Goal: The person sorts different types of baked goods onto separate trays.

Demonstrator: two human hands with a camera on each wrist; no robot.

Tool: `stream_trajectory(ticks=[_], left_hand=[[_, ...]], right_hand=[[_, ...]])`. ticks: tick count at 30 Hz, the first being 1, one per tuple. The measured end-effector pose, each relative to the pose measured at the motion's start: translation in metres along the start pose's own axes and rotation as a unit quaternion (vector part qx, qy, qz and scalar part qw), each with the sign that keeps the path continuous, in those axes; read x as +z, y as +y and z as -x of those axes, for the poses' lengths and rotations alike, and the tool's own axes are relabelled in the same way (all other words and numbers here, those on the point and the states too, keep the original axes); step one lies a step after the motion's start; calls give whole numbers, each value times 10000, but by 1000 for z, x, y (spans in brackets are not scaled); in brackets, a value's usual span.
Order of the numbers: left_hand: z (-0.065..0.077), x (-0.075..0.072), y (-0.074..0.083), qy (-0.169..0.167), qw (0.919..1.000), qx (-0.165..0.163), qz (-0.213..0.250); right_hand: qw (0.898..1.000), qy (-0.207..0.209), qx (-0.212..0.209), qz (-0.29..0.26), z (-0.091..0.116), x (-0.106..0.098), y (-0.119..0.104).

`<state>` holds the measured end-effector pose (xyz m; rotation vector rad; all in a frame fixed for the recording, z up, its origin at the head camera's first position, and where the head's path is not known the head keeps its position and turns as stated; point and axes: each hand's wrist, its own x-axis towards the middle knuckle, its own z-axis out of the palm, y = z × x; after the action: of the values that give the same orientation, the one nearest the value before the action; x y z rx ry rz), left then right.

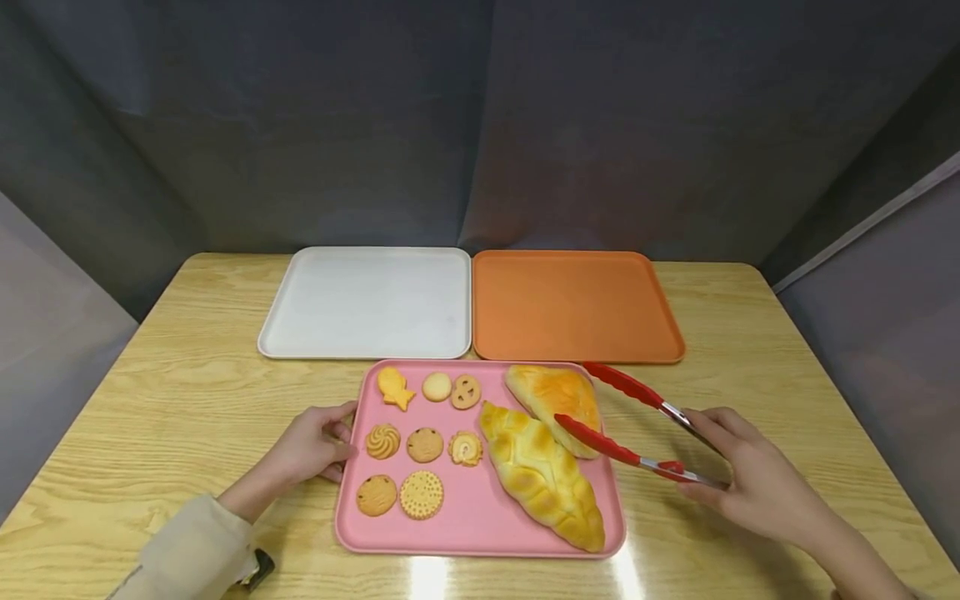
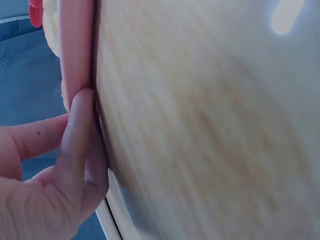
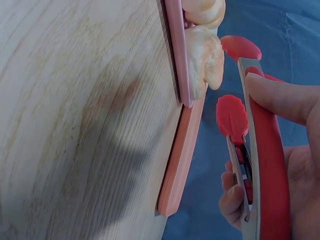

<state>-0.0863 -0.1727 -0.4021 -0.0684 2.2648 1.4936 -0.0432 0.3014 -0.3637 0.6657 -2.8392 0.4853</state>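
My right hand grips metal tongs with red tips. The tongs' arms are spread, and the tips hover at the right end of a pink tray, over a golden-topped bread. Beside that bread lies a long braided loaf; the two touch. In the right wrist view, thumb and fingers wrap the red-and-steel tongs, whose tips stand apart. My left hand pinches the pink tray's left rim, as the left wrist view of the tray edge shows.
Several cookies, among them a fish-shaped one and a round dotted one, lie on the pink tray's left half. Behind it, a white tray and an orange tray stand side by side on the wooden table.
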Motion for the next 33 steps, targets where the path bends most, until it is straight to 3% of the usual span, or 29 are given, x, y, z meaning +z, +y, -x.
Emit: stream_trajectory(ticks=[16, 33], left_hand=[[0, 1, -1, 82, 9999, -84, -124], [-2, 1, -2, 113, 9998, -57, -182]], right_hand=[[9989, -370, 183, -202, -11, 7, -8], [9928, -1049, 571, 1, -18, 9, -15]])
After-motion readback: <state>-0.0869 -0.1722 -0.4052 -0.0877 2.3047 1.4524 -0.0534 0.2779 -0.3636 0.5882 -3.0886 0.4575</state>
